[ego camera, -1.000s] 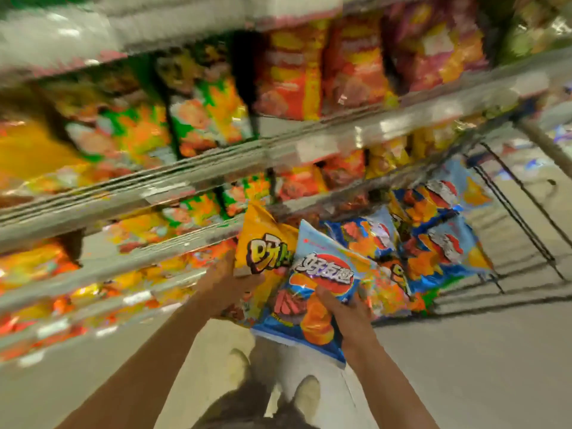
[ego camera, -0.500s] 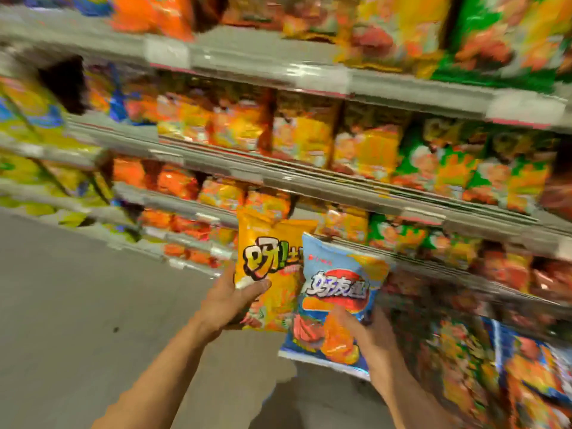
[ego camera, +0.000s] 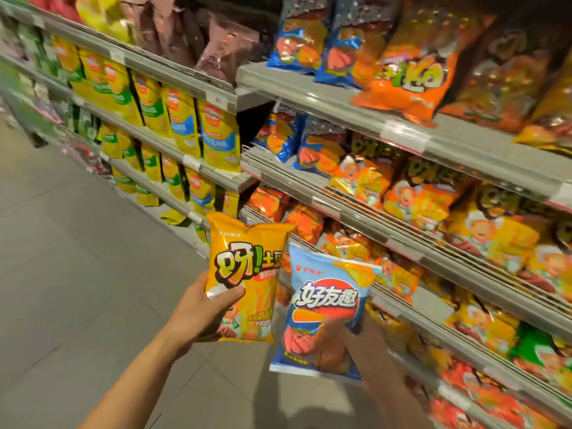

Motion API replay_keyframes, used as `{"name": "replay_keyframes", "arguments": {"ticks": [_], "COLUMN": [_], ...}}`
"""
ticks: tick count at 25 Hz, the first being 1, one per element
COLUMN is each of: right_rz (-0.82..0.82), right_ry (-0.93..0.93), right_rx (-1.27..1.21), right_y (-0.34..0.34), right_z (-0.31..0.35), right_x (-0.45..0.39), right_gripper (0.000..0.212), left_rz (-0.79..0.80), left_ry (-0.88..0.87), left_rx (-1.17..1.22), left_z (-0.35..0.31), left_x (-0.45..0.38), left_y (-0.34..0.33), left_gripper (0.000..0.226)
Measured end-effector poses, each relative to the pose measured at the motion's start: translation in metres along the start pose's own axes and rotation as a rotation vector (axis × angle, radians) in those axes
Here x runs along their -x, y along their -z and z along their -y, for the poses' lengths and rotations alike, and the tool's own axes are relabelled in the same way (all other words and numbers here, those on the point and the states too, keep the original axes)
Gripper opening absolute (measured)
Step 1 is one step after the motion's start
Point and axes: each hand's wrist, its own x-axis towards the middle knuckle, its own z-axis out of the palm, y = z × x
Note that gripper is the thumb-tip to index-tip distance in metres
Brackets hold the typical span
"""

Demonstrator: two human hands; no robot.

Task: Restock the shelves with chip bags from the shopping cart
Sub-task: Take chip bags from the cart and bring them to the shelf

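Two bags in hand, hunting their rows.

My left hand (ego camera: pixel 201 308) grips the yellow bag (ego camera: pixel 244 274), my right hand (ego camera: pixel 356 335) clasps the blue bag (ego camera: pixel 325 311) from behind — I'd match blue to the blue row (ego camera: pixel 309 144) up on the shelf (ego camera: pixel 402 131) first.

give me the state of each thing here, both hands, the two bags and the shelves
left hand: grips the orange bag, thumb across its front
right hand: holds the blue bag from behind, mostly hidden
orange bag: sealed, upright, held off the shelf
blue bag: sealed, upright, held off the shelf, overlapping the orange bag's right edge
shelves: stocked with chip bags
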Motion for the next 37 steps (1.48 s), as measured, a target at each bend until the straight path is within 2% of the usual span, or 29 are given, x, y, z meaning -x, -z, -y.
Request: {"name": "replay_keyframes", "arguments": {"ticks": [2, 6, 11, 14, 16, 18, 23, 27, 31, 33, 35, 37], "right_rz": [0.023, 0.062, -0.104, -0.201, -0.254, -0.335, -0.354, -0.226, -0.213, -0.197, -0.237, -0.36], "right_ry": [-0.004, 0.109, 0.364, 0.437, 0.403, 0.327, 0.286, 0.246, 0.16, 0.135, 0.093, 0.015], "right_rx": [-0.01, -0.034, -0.147, -0.285, -0.312, -0.272, -0.124, -0.049, -0.001, -0.004, 0.072, 0.177], "right_y": [-0.024, -0.063, -0.121, -0.158, -0.181, -0.196, -0.217, -0.229, -0.226, -0.226, -0.231, -0.235], "right_z": [0.021, 0.073, 0.171, 0.219, 0.235, 0.241, 0.249, 0.229, 0.234, 0.237, 0.243, 0.252], "right_x": [-0.025, -0.089, -0.212, -0.28, -0.317, -0.348, -0.4, -0.408, -0.411, -0.403, -0.398, -0.396], "right_gripper": [0.049, 0.047, 0.027, 0.034, 0.041, 0.039, 0.055, 0.05, 0.055, 0.048, 0.043, 0.051], "left_rz": [-0.024, -0.089, -0.133, -0.117, -0.12, -0.088, 0.067, 0.232, 0.318, 0.399, 0.435, 0.485], "left_ry": [-0.03, -0.07, -0.094, -0.068, -0.065, -0.042, 0.015, 0.039, 0.057, 0.044, 0.061, 0.077], "left_rx": [0.014, 0.024, 0.048, 0.031, 0.026, 0.02, -0.007, -0.013, -0.04, -0.076, -0.087, -0.07], "left_z": [-0.009, -0.032, -0.065, -0.083, -0.092, -0.096, -0.101, -0.103, -0.098, -0.101, -0.1, -0.097], "left_x": [-0.016, -0.06, -0.136, -0.18, -0.209, -0.233, -0.289, -0.336, -0.371, -0.387, -0.401, -0.41], "left_y": [0.023, 0.059, 0.095, 0.109, 0.116, 0.118, 0.123, 0.13, 0.153, 0.166, 0.173, 0.174], "left_gripper": [0.045, 0.048, 0.048, 0.049, 0.05, 0.05, 0.05, 0.043, 0.043, 0.046, 0.053, 0.055]}}
